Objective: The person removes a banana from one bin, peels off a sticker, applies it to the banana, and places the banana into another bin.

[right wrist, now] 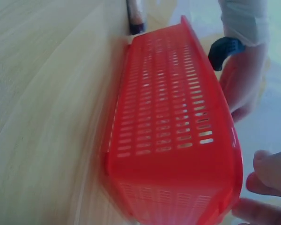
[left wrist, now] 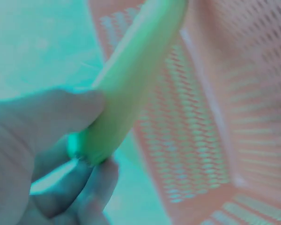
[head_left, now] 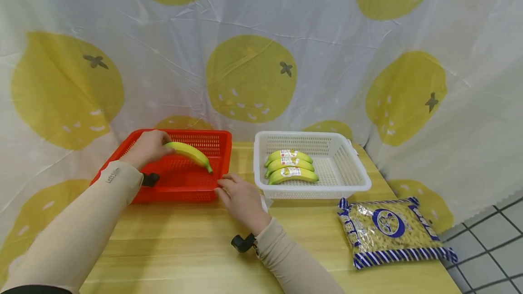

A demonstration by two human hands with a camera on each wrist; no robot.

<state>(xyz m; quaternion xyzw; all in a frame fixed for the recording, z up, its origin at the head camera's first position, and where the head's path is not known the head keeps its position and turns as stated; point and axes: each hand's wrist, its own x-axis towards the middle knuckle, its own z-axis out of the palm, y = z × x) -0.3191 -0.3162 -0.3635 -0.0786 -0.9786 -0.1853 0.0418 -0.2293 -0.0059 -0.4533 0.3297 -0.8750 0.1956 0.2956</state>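
Note:
A single yellow banana [head_left: 189,152] with a greenish end hangs over the red basket [head_left: 222,158]. My left hand [head_left: 149,148] pinches one of its ends; in the left wrist view the thumb lies on the banana [left wrist: 126,79] and the fingers curl beneath. My right hand [head_left: 243,201] is at the basket's near right corner, fingers relaxed beside the rim. The right wrist view has its fingertips [right wrist: 262,171] close to that corner; firm contact is hard to tell. Several bananas [head_left: 291,167] with white labels lie side by side in the white basket [head_left: 347,162].
To the right of the red basket stands the white one, with a gap of wooden table [head_left: 184,239] between. A clear bag of pasta [head_left: 390,230] with blue stripes lies near the table's right edge. A lemon-print curtain [head_left: 318,58] hangs behind.

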